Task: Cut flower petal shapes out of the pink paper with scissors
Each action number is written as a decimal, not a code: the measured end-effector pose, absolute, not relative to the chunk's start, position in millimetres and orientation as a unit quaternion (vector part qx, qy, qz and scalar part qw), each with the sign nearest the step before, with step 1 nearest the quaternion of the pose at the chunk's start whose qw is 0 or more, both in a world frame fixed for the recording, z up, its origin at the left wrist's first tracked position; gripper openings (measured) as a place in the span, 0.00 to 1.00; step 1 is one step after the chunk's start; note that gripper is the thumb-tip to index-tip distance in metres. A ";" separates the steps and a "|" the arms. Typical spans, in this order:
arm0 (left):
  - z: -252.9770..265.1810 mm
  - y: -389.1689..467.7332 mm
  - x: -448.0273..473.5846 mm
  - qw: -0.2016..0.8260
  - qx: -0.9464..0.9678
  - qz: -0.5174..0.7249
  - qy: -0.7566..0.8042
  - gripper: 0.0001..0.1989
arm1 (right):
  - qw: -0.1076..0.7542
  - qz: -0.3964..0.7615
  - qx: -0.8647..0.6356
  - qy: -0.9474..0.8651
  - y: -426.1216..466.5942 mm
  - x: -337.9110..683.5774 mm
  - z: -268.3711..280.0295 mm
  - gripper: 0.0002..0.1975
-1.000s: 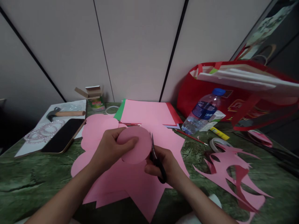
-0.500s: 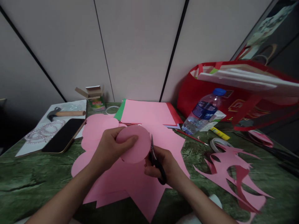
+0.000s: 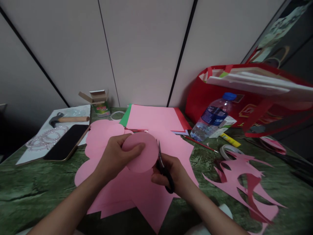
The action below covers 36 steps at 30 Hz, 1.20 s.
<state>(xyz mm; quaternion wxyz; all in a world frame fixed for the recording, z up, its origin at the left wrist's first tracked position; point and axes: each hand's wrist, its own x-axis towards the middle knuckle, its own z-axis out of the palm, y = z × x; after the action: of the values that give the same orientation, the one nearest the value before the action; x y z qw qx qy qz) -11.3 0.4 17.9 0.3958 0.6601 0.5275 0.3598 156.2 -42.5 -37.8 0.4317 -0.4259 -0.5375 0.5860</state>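
Observation:
Between the thumb and fingers of my left hand (image 3: 117,153) is a pink paper circle (image 3: 144,160), held up over the table. My right hand (image 3: 173,169) grips a pair of scissors (image 3: 161,164) with dark handles. The blades point upward at the circle's right edge and stand slightly apart. Whether they touch the paper, I cannot tell. Under both hands lie large pink paper sheets (image 3: 137,189) with angular edges. To the left, several cut pink paper circles (image 3: 104,133) overlap one another.
Pink paper offcuts (image 3: 256,186) and a tape roll (image 3: 226,151) lie at right. Behind them are a water bottle (image 3: 211,117), a yellow glue tube (image 3: 230,140) and a red bag (image 3: 220,88). A phone (image 3: 67,142), hammer (image 3: 70,119) and small open box (image 3: 100,106) are at left.
The paper circle has shifted very slightly right and down in my left hand's grip. The scissors stay at its right edge, almost unmoved.

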 end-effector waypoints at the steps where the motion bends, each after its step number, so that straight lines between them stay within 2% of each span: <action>1: 19.2 0.0 -10.8 0.401 0.657 0.361 0.527 0.11 | 0.432 0.585 -0.425 -0.540 -42.4 156.3 -37.9 0.14; 22: 22.2 0.9 -9.0 0.432 0.631 0.365 0.530 0.13 | 0.441 0.600 -0.444 -0.499 -43.8 151.5 -34.3 0.14; 36: 16.3 7.7 -12.5 0.423 0.629 0.387 0.525 0.13 | 0.443 0.594 -0.458 -0.491 -43.8 150.2 -34.4 0.07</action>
<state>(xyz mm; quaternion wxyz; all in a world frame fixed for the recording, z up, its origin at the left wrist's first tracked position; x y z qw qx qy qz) -12.5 7.7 16.3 0.4233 0.6288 0.5249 0.3872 150.2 -43.8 -34.4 0.4429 -0.4584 -0.4909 0.5939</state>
